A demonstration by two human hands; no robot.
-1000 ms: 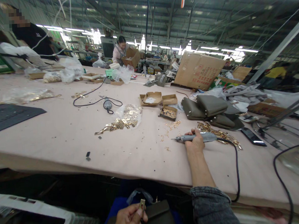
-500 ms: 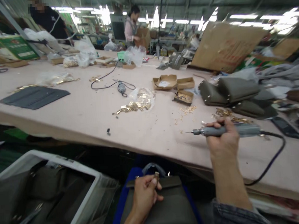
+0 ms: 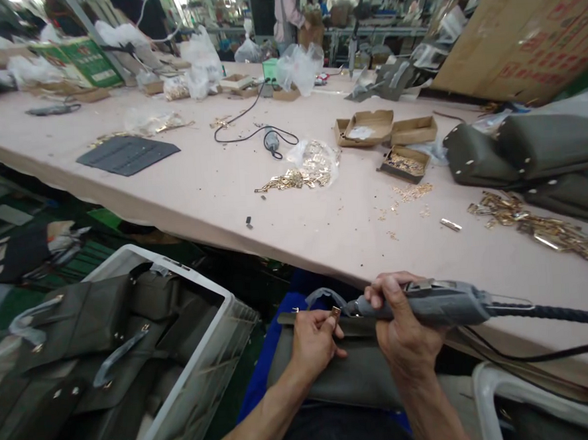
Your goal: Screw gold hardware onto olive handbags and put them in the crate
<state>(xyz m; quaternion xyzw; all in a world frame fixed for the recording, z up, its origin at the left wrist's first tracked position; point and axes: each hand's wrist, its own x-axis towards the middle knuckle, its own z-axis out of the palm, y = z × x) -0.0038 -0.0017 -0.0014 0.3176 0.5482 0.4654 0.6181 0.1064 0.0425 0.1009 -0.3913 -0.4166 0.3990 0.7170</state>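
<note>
My right hand [image 3: 405, 333] is wrapped round a grey corded electric screwdriver [image 3: 438, 303], its tip pointing left. My left hand [image 3: 314, 341] pinches a small gold metal fitting [image 3: 335, 312] against the top edge of a dark olive leather bag [image 3: 347, 369] that rests on my lap below the table edge. The tool tip sits right beside the fitting. The black cord [image 3: 553, 313] trails off to the right.
The pink table [image 3: 212, 192] carries a pile of gold fittings [image 3: 301, 173], small cardboard boxes [image 3: 368, 126], olive bags [image 3: 513, 150] and another corded tool [image 3: 271, 142]. A white crate [image 3: 197, 358] of olive bags stands at lower left. People work at the far end.
My right hand has brought the screwdriver off the table down to my lap, next to the fitting in my left hand. My view has tilted downward.
</note>
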